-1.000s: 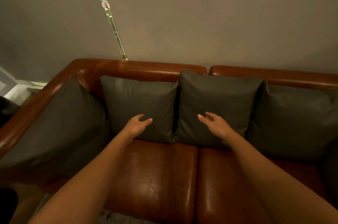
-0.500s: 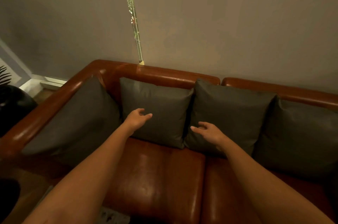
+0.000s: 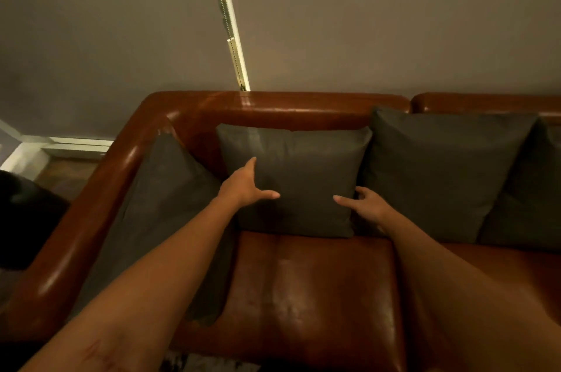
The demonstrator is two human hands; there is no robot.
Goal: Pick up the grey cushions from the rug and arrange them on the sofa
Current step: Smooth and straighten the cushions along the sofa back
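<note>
Several grey cushions stand along the back of the brown leather sofa (image 3: 303,286). My left hand (image 3: 246,186) lies flat against the left edge of the second grey cushion (image 3: 299,171), fingers straight and thumb spread across its front. At that cushion's right edge my right hand (image 3: 365,204) has its thumb on the front, with the fingers curled into the gap beside the third cushion (image 3: 440,171). Another cushion (image 3: 164,207) leans on the left armrest. A further one (image 3: 534,189) shows at the right edge.
A grey wall rises behind the sofa, with a thin bright strip (image 3: 230,37) running down to the backrest. White skirting and wooden floor (image 3: 63,171) lie to the left, beside a dark object (image 3: 24,213). A patch of patterned rug (image 3: 206,364) shows at the bottom.
My view has shifted left and closer. Both hands moved from hovering in front of two cushions to either side of the second cushion, and now touch it.
</note>
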